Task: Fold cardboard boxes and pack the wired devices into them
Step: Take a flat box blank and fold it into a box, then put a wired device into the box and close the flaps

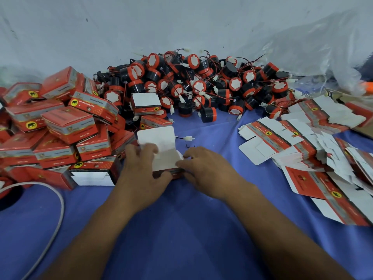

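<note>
A blue cloth covers the worktop (pixel 181 229), with a pale wall (pixel 141 27) and crumpled clear plastic sheet (pixel 312 47) behind. The left hand (pixel 141 170) and right hand (pixel 203 170) both grip a half-folded box (pixel 161 142) at centre, its white flap up. Wired devices (pixel 201 83) are heaped behind it. The folded boxes (pixel 66 126) at left read "QTY:1PC" and "12v reversing" and bear a yellow elephant badge. Flat blanks (pixel 282 142) lie at right.

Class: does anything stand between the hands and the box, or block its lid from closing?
Nothing separates them: the left hand and right hand hold the box. A white plug sticks out beside the raised lid and may need tucking in.
</note>
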